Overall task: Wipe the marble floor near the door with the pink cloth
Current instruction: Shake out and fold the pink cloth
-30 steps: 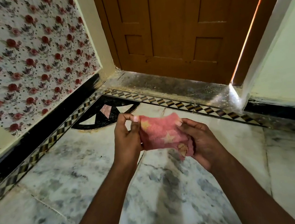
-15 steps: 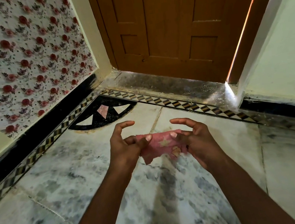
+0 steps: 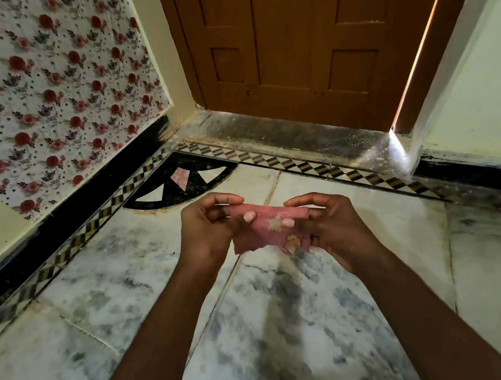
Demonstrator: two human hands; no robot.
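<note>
Nearest the camera, two bare forearms reached forward over the marble floor (image 3: 102, 277), whose white slabs were clouded with grey veining and crossed by thin joint lines. Above the floor, between the two hands, hung the pink cloth (image 3: 268, 230), a small crumpled piece with pale star shapes on it and a ragged lower edge. It was held up in the air, not touching the marble.

The left hand (image 3: 208, 229) pinched the cloth's left end, its thumb lying across the front of the fabric and its fingers curled behind the top edge. The right hand (image 3: 331, 227) held the cloth's right end, thumb pressed on the front near a star and the fingers curved over and behind it. Both hands were closed round the fabric rather than spread wide.

Just beyond the hands, a black quarter-circle inlay (image 3: 179, 182) with white and pink triangles sat in the corner of the floor. A checkered border strip (image 3: 318, 165) of dark and pale diamonds ran along the floor's edge on both sides of that corner. Behind the strip lay a dark, dusty threshold (image 3: 283, 132), speckled with pale grit.

Farthest away stood the brown wooden door (image 3: 293, 33), panelled, with a bright sliver of light down its right edge. On the left rose a wall with rose-patterned wallpaper (image 3: 41, 89) above a black skirting band (image 3: 57, 220); on the right, a plain pale wall (image 3: 476, 83).
</note>
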